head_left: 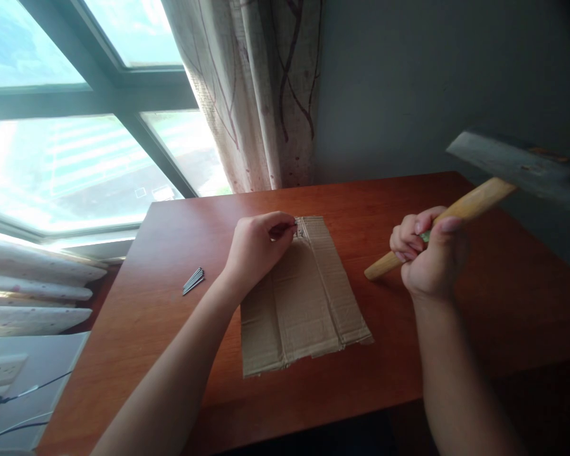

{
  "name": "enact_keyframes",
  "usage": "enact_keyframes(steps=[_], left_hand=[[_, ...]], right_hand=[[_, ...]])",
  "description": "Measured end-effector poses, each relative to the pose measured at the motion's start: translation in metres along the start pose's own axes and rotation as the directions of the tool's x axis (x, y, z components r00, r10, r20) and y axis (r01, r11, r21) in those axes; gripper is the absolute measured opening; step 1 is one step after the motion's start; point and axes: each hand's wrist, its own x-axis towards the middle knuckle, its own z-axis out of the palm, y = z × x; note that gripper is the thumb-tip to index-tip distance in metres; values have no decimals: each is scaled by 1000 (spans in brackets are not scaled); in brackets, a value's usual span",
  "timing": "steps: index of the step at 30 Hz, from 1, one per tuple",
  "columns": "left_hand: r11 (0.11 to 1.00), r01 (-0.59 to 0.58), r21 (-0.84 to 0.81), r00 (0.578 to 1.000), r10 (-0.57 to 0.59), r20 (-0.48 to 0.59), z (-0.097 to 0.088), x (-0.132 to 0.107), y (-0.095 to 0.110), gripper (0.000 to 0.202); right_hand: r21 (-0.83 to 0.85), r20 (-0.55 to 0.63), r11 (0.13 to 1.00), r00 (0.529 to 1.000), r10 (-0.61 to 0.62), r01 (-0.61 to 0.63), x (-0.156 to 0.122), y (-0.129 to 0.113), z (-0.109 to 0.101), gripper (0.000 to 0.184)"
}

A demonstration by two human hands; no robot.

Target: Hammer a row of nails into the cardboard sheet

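The centre of the worktop is being taken up by a cardboard sheet, and its far end is being blocked by the left hand. Low entry from the near left is being hindered by the left forearm. Farther left, bare wood is being left open around a small bundle of nails. A passage is being left between the cardboard's right edge and the right forearm, narrowed farther in by the hammer's handle end. Higher up, the far right is being obstructed by the hammer head.
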Motion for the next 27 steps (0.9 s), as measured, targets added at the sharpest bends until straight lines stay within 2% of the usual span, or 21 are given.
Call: enact_keyframes(steps=[12,16,18,20,23,27], left_hand=[[1000,14,17,1000,-14,-1,2,0,2,10],[999,32,-15,999,-32,7,4,0,-2,9],[999,35,-24,999,-35,18,5,0,-4,9],[999,36,-24,999,-35,27,6,0,-5,10],[999,38,-12,999,-38,29,6,0,-6,9],[998,53,16,998,-54,44,8,1,-8,10]], right_hand=[[-32,25,999,1000,-4,5,1,0,3,38],[-138,82,986,991,102,-90,4,-2,2,37],[-285,120,942,969,217,-175,6,-3,-2,39],[-458,169,867,939,300,-195,9,-4,-7,42],[-665,264,741,901,344,-88,17,-7,-11,43],[-787,370,612,852,369,76,31,-19,0,48]])
